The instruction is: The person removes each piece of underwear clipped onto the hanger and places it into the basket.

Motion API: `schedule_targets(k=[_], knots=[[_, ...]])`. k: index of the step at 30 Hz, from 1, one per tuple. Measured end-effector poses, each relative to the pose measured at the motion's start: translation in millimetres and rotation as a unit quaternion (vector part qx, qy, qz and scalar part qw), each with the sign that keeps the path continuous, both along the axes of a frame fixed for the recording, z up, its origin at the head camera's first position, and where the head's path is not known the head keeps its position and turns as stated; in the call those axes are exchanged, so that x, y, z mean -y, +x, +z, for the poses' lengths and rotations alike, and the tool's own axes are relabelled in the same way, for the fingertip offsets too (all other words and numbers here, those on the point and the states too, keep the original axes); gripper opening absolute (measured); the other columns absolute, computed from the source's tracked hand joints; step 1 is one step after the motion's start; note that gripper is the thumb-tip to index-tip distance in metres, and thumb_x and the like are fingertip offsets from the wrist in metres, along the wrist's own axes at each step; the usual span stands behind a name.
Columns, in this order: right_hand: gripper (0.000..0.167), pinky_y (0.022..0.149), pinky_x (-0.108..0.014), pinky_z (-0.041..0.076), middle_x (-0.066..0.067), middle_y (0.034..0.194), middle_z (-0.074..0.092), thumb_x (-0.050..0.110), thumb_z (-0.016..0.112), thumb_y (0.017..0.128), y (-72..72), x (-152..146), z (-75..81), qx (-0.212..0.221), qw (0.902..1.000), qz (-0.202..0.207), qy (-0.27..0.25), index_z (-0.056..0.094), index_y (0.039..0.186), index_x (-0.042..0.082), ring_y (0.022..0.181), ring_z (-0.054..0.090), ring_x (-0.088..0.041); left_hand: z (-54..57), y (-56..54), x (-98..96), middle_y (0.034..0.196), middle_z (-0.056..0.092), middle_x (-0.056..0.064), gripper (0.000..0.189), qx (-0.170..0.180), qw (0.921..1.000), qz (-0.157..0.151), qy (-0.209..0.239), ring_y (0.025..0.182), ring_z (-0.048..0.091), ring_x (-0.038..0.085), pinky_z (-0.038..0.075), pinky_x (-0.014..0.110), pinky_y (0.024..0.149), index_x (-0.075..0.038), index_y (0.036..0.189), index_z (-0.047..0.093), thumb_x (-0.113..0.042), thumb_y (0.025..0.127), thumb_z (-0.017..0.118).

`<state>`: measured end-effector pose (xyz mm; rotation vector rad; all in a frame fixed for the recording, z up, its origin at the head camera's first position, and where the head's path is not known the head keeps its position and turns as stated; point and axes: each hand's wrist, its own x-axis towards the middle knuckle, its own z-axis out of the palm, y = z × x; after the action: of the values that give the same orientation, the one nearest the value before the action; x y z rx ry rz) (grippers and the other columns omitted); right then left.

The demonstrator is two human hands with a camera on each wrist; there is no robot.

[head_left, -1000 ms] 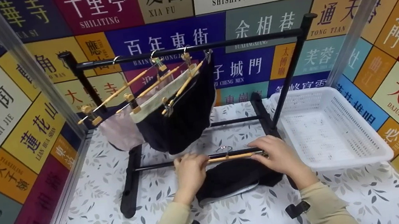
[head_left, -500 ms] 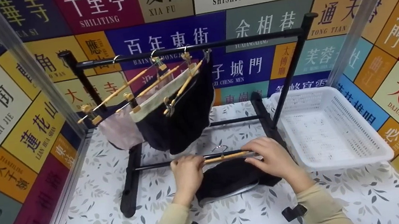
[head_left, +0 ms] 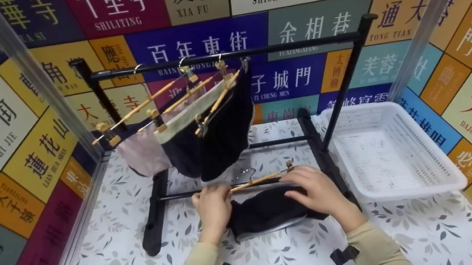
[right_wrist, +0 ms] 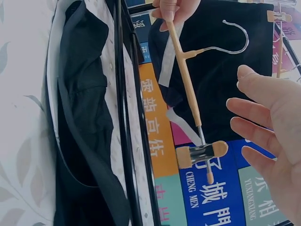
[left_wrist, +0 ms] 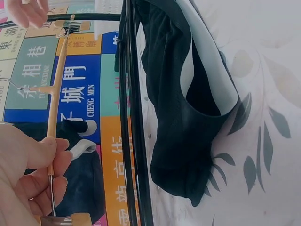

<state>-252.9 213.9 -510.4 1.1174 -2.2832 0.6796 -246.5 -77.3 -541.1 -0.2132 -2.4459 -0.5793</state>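
My left hand [head_left: 213, 205] grips a wooden clip hanger [head_left: 259, 179] by its left part, fingers and thumb curled round the bar in the left wrist view. A metal hook sticks out from the hanger's middle, and a sliding clip [right_wrist: 202, 153] sits at its right end. My right hand [right_wrist: 277, 122] is beside that end with fingers spread, apart from the bar in the right wrist view. Below both hands, a black garment [head_left: 264, 212] with a white-lined opening [left_wrist: 214, 84] lies on the patterned tabletop. No clip holds this garment.
A black rack [head_left: 288, 48] stands behind the hands, its low front bar close by. Pink, dark cream-banded and black garments [head_left: 227, 133] hang from clip hangers on its left half. A white plastic basket [head_left: 409, 190] stands at right. Printed panels enclose the back and sides.
The hanger has shifted left, and its right end has swung up and back. My left hand moved left with it. My right hand has come off the hanger's right end.
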Motion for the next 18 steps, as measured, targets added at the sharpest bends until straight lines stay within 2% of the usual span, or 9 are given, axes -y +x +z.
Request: schedule_targets(k=[12, 18], knots=[[0.033, 0.094, -0.042, 0.046, 0.001, 0.114, 0.068, 0.026, 0.076, 0.087, 2.9, 1, -28.8, 0.048, 0.9981, -0.017, 0.033, 0.069, 0.117, 0.014, 0.107, 0.060, -0.022, 11.2, 3.0, 8.3, 0.087, 0.073, 0.000, 0.004, -0.012, 0.9992, 0.016, 0.034, 0.084, 0.063, 0.026, 0.035, 0.053, 0.081, -0.017, 0.085, 0.075, -0.016, 0.082, 0.078], [0.039, 0.098, -0.044, 0.045, -0.001, 0.118, 0.067, 0.026, 0.079, 0.083, 1.5, 2, -42.8, 0.088, 0.9942, -0.032, 0.054, 0.068, 0.119, 0.015, 0.112, 0.059, -0.025, 13.1, 4.4, 13.7, 0.085, 0.072, 0.000, 0.006, -0.010, 0.9992, 0.021, 0.031, 0.084, 0.063, 0.027, 0.035, 0.052, 0.079, -0.017, 0.088, 0.077, -0.017, 0.082, 0.078]])
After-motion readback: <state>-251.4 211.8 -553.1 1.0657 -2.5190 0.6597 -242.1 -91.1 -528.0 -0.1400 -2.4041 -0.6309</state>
